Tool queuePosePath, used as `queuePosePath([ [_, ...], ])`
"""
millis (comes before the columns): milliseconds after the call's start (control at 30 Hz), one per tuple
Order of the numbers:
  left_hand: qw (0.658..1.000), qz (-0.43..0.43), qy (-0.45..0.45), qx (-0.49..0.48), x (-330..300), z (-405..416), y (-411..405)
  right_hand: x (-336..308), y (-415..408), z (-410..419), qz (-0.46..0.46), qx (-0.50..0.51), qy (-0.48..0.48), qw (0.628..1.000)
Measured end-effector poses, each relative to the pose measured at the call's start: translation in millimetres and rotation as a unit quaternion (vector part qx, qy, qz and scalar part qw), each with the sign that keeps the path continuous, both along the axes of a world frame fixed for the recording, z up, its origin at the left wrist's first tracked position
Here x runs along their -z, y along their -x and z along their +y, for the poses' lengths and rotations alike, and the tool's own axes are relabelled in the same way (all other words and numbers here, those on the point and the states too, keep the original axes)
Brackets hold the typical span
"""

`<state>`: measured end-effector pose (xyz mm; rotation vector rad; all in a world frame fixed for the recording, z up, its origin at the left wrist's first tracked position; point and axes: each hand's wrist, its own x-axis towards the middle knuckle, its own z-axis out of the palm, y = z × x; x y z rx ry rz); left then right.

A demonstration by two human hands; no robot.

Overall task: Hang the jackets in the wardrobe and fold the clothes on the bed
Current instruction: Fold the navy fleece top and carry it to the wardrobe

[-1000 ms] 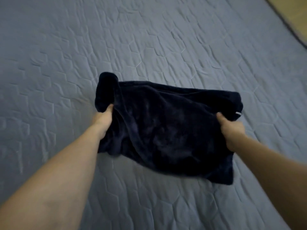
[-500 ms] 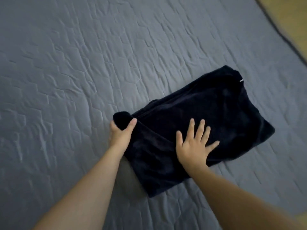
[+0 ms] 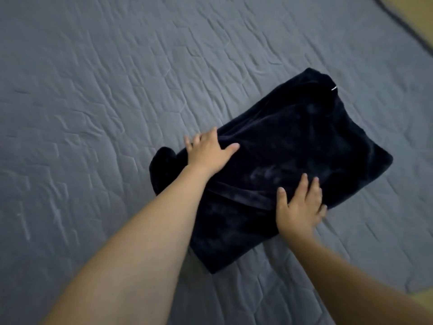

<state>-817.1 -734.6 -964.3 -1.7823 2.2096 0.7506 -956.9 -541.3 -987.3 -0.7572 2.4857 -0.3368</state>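
From where I watched, the grey quilted bedcover [image 3: 93, 113] filled the left of the view, wrinkled along its stitched seams and bare there apart from my own left forearm crossing it from the lower edge. Moving right, I saw a rounded lump of the dark navy garment [image 3: 293, 141] poking out just left of the wrist. My left hand [image 3: 208, 150] lay palm down on the garment's upper-left edge, fingers spread and flat, thumb pointing right along the cloth; it pinched nothing, only pressed on the fabric. The garment itself lay folded into a rough rectangle on the bed, set on a diagonal, its near corner toward me and its far corner up and to the right. A flat band of fabric ran across its lower part between my two hands. My right hand [image 3: 301, 204] rested on the garment's lower-right edge, palm down, fingers apart and extended, gripping nothing. Near the far corner I noticed a small white tag [image 3: 334, 88]. At the top right, the bed's dark edge met a tan floor [image 3: 417, 17].
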Motion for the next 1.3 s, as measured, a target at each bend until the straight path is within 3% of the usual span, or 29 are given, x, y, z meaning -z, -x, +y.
queuePosePath([
  [100,0.997,-0.021,-0.074,0.009,3.0,-18.3,32.9,-1.3,17.1,0.3,-0.129,0.256,0.022,0.958],
  [167,0.997,0.073,0.018,-0.03,3.1,-30.5,45.5,4.2,24.2,0.5,-0.212,0.347,0.033,0.913],
  [267,0.949,0.158,0.222,-0.16,-0.9,-49.6,52.1,11.2,10.8,-0.6,-0.28,0.363,0.096,0.884],
  [300,0.946,0.15,0.217,-0.187,0.3,-53.0,48.5,11.6,0.8,-1.9,-0.315,0.379,0.138,0.859],
  [367,0.97,0.088,0.103,-0.204,8.3,-50.4,28.7,12.7,-19.6,-4.2,-0.379,0.412,0.198,0.805],
  [433,0.979,0.007,0.005,-0.204,19.7,-33.6,-8.6,12.2,-38.0,1.3,-0.419,0.421,0.189,0.782],
  [500,0.966,-0.087,-0.035,-0.242,27.7,-4.6,-56.4,12.1,-57.1,13.0,-0.477,0.401,0.156,0.766],
  [567,0.92,-0.105,-0.061,-0.372,32.1,28.3,-97.7,9.8,-81.1,25.5,-0.563,0.357,0.109,0.737],
  [633,0.817,0.071,-0.122,-0.559,39.0,50.8,-125.0,6.2,-104.6,33.6,-0.605,0.321,0.029,0.728],
  [667,0.756,0.181,-0.187,-0.601,40.9,56.4,-131.7,5.5,-114.4,36.0,-0.611,0.317,-0.002,0.725],
  [700,0.711,0.256,-0.26,-0.601,38.4,60.1,-134.3,4.6,-122.1,37.3,-0.614,0.323,-0.022,0.72],
  [767,0.688,0.323,-0.309,-0.572,26.1,61.0,-135.7,-3.6,-131.5,36.6,-0.626,0.347,-0.047,0.697],
  [900,0.71,0.325,-0.214,-0.587,-10.1,40.7,-120.3,-38.5,-115.8,19.9,-0.693,0.369,-0.049,0.617],
  [1033,0.803,0.246,-0.103,-0.534,-67.1,8.9,-61.5,-76.0,-62.2,-4.7,-0.704,0.396,0.007,0.589],
  [1200,0.887,0.263,-0.081,-0.37,-123.8,-26.3,81.4,-111.6,40.2,-23.4,-0.669,0.502,0.165,0.522],
  [1300,0.908,0.288,-0.136,-0.272,-133.8,-40.8,171.1,-117.8,117.3,-21.2,-0.626,0.545,0.22,0.512],
])
